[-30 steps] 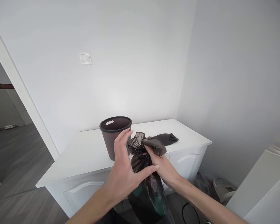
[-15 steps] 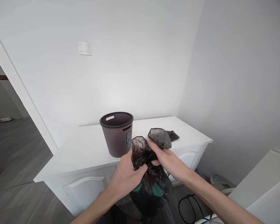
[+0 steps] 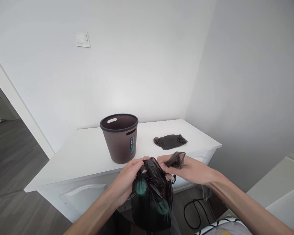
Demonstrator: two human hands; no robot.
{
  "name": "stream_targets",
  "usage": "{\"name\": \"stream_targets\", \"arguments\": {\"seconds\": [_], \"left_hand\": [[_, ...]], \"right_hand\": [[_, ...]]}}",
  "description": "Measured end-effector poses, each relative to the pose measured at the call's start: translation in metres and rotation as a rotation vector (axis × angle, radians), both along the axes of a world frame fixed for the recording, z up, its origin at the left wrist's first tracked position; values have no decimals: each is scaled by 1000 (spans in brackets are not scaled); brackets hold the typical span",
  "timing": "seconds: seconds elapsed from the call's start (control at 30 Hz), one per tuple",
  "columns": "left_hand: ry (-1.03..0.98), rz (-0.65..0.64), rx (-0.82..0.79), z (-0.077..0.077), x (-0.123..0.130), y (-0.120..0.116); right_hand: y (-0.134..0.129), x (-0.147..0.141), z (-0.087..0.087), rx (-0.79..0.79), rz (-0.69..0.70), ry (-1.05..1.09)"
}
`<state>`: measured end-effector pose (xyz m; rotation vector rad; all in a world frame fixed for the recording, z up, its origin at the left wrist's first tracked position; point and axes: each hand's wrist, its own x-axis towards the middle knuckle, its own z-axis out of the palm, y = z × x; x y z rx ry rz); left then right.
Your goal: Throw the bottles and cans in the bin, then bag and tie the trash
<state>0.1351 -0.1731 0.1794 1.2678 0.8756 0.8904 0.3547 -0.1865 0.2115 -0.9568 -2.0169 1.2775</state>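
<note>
A filled black plastic bag (image 3: 150,205) hangs in front of the white cabinet, with green shapes showing through its thin film. Its left upper edge is gripped by my left hand (image 3: 128,176), fingers closed. My right hand (image 3: 178,166) pinches the bag's right upper part, and a gathered piece of film sticks up above the fingers. Something whitish shows at the bag's opening below my right hand. Behind my hands, a brown bin (image 3: 121,145) with a dark rim stands upright on the cabinet top. A flat, dark folded bag (image 3: 171,141) lies to the bin's right.
The white cabinet top (image 3: 88,153) runs along the wall, its front edge close to my hands. A black cable (image 3: 192,212) lies on the floor at lower right, near a patterned cushion-like item (image 3: 222,227). White furniture (image 3: 281,186) stands at the right.
Both hands have moved lower and slightly apart, and the bag's top is pulled wider. The folded bag on the cabinet is now fully visible. The view has shifted slightly.
</note>
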Motion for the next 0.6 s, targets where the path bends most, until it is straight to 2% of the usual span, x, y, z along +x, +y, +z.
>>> {"name": "stream_targets", "arguments": {"seconds": [0.07, 0.17, 0.33, 0.43, 0.5, 0.6], "left_hand": [[-72, -50, -67, 2, 2, 2], [-106, -103, -72, 4, 3, 5], [93, -119, 180, 2, 8, 3], [154, -168, 268, -3, 11, 0], [137, -172, 214, -8, 12, 1], [85, -40, 122, -11, 14, 8]], "right_hand": [[0, 2, -1, 27, 5, 29], [2, 1, -9, 133, -174, 41], [8, -6, -34, 366, -609, 6], [11, -14, -48, 553, -801, 62], [13, -20, -54, 683, -852, 147], [16, -28, -59, 877, -809, 211]]}}
